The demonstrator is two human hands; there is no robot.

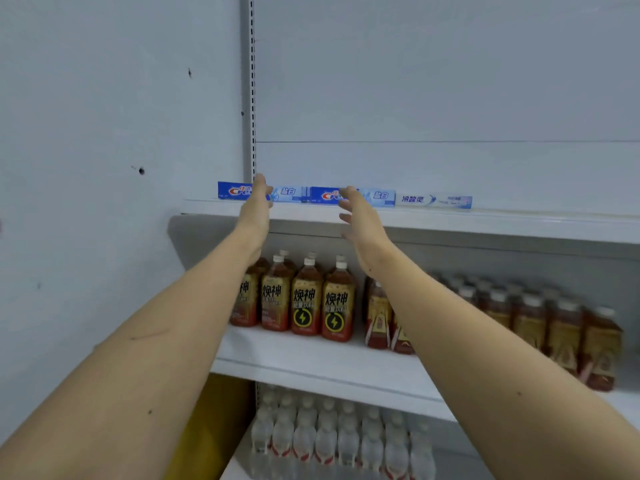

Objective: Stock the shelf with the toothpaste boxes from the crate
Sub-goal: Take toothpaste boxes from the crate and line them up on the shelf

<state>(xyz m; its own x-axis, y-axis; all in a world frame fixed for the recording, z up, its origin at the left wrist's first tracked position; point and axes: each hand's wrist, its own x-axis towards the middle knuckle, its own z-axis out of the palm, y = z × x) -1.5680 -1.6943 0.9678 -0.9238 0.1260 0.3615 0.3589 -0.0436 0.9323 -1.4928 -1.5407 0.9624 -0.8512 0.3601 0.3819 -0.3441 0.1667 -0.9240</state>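
Both bare arms are stretched up toward the top shelf of a white shelving unit. The left hand is raised with its fingers straight and together, laid over the front of the leftmost blue toothpaste box; whether it actually touches the box cannot be told. The right hand is held with its fingers spread and relaxed, nothing being gripped, its fingertips overlapping the second blue toothpaste box. Three boxes are seen lying lengthwise in a row along the back of the top shelf: the two blue ones end to end, and just to their right a white toothpaste box. The crate is not seen in the view. On the shelf below, amber drink bottles with white caps are lined up in rows, and further dark bottles are ranged to the right. On the lowest visible shelf, clear water bottles are packed closely. A slotted metal upright is seen rising behind the left hand, and a yellow object shows at lower left.
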